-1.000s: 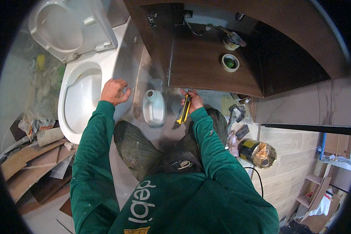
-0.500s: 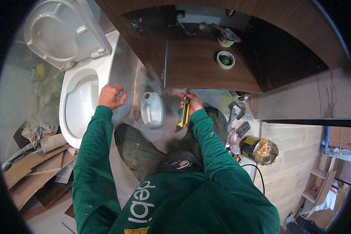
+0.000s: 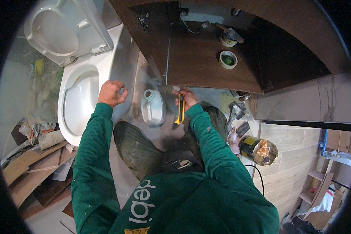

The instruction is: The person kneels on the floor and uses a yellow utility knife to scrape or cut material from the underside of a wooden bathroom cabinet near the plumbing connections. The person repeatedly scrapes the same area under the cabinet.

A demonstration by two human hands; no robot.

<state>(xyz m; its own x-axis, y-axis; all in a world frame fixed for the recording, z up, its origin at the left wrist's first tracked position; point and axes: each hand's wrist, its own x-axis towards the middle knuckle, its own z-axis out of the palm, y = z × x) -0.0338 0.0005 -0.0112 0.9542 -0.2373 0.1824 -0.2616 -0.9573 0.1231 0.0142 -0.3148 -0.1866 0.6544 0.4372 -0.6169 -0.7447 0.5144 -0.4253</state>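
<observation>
**Presently: knife at cabinet base, free hand by the toilet**

Head view, centre of frame: the right hand (image 3: 187, 97) is clenched around a yellow utility knife (image 3: 179, 114), gripped at its upper end so the body hangs down towards the lower edge; the hold appears chosen to work close under the front edge of the dark wood cabinet (image 3: 206, 58). Whether the blade is out cannot be told.

Left of centre: the left hand (image 3: 112, 93) holds nothing, fingers loosely curled, just beside the rim of the white toilet (image 3: 76, 103), seemingly for balance while kneeling.

Between the hands a white plastic jug (image 3: 153, 108) stands on the floor. Upper centre, two tape rolls (image 3: 227, 59) lie on the cabinet shelf. Right of centre, a dented tin (image 3: 258, 150) lies on the tiles.
</observation>
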